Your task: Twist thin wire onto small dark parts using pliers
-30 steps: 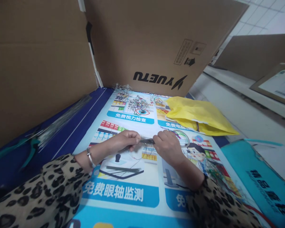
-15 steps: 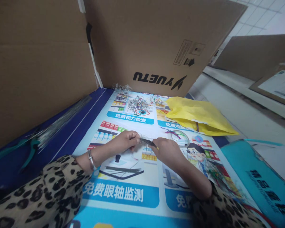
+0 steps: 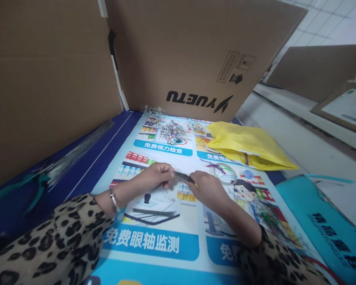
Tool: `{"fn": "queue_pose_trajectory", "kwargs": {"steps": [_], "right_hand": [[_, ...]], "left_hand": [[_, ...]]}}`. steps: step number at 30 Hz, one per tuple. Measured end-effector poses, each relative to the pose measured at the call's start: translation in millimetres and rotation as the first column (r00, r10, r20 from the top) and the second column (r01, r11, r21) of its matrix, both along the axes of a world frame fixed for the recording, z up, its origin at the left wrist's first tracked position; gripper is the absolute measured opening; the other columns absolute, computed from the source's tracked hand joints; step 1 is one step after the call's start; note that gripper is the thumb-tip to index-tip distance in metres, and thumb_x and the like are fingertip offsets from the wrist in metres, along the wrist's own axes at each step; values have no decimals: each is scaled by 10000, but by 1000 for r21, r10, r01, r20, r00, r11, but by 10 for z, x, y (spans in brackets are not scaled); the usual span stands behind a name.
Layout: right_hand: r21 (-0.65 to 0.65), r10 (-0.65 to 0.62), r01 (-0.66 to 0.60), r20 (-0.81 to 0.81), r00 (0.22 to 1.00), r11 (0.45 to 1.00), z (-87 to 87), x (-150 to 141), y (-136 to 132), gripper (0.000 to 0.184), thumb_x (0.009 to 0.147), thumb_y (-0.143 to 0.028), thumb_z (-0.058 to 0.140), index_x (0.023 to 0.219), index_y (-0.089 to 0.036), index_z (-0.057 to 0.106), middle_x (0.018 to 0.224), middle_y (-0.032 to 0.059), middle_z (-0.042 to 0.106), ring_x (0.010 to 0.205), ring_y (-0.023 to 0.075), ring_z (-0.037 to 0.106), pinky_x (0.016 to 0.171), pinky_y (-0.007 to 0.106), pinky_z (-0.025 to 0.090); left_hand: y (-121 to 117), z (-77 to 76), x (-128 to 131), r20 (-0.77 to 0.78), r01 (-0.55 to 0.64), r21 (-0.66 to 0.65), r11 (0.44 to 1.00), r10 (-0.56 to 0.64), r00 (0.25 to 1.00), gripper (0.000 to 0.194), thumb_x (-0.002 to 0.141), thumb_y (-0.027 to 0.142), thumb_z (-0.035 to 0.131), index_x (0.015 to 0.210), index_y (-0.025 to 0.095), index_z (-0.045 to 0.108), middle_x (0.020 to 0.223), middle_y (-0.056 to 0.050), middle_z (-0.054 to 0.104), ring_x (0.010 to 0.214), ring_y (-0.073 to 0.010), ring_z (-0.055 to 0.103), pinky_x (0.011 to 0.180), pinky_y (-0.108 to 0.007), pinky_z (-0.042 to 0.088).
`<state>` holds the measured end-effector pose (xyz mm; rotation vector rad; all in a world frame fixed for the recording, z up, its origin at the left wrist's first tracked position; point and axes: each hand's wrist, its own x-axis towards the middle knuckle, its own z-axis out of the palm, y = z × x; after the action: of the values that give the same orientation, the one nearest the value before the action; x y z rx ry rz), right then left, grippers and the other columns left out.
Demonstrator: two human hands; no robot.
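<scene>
My left hand (image 3: 158, 174) is closed in a pinch at the middle of the printed sheet, on what looks like thin wire. A faint loop of this wire (image 3: 167, 193) hangs below the fingertips. My right hand (image 3: 209, 189) is wrapped round a slim dark pointed tool with a bit of yellow (image 3: 184, 177). Its tip points left and meets the left fingertips, so the exact contact is hidden. Beneath the hands lies a small bundle of straight dark wires (image 3: 154, 212). Right of them, a clear round dish (image 3: 225, 173) has purple and green strands by it.
Cardboard panels (image 3: 178, 51) stand at the back and left. On the left lie a bundle of long wires (image 3: 77, 152) and teal-handled pliers (image 3: 40, 192). Tangled wire pieces (image 3: 173, 130) are at the back. A yellow bag (image 3: 246, 142) and a teal packet (image 3: 320, 221) lie right.
My right hand has shifted a little to the right and turned, so more of the dark tool and its yellow part show. My left hand has barely moved.
</scene>
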<state>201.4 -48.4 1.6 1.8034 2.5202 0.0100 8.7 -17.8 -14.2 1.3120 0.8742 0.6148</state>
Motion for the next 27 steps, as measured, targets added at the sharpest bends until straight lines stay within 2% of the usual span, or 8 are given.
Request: {"fn": "queue_pose_trajectory", "kwargs": {"steps": [6, 11, 19, 27], "right_hand": [[189, 121, -129, 54, 991, 973, -21, 70, 46, 140, 816, -235, 457, 779, -184, 582, 781, 40, 586, 782, 161, 503, 658, 273, 283], [240, 213, -224, 70, 975, 945, -23, 128, 75, 124, 794, -192, 470, 771, -166, 589, 768, 56, 571, 771, 166, 465, 683, 281, 264], [248, 231, -260, 140, 963, 933, -2, 141, 94, 124, 794, -154, 453, 757, -170, 569, 746, 54, 561, 747, 177, 461, 654, 296, 251], [161, 174, -199, 156, 972, 967, -2, 74, 71, 146, 789, -136, 442, 794, -165, 585, 756, 66, 587, 731, 170, 505, 597, 285, 265]], "left_hand": [[5, -2, -9, -17, 9, 12, 1000, -9, 1000, 164, 737, 301, 543, 696, 146, 513, 499, 48, 491, 445, -57, 445, 477, -186, 321], [11, -24, -13, -25, 28, -2, 1000, -28, 999, 170, 740, 306, 546, 713, 144, 507, 497, 40, 510, 431, -54, 437, 466, -183, 314], [4, -13, -20, -29, 50, 4, 999, -50, 998, 158, 750, 291, 536, 703, 147, 494, 495, 45, 505, 431, -50, 435, 472, -181, 312], [-14, 26, -11, -28, 46, 28, 999, -45, 999, 156, 752, 282, 531, 683, 145, 499, 507, 39, 517, 445, -54, 443, 467, -183, 311]]}}
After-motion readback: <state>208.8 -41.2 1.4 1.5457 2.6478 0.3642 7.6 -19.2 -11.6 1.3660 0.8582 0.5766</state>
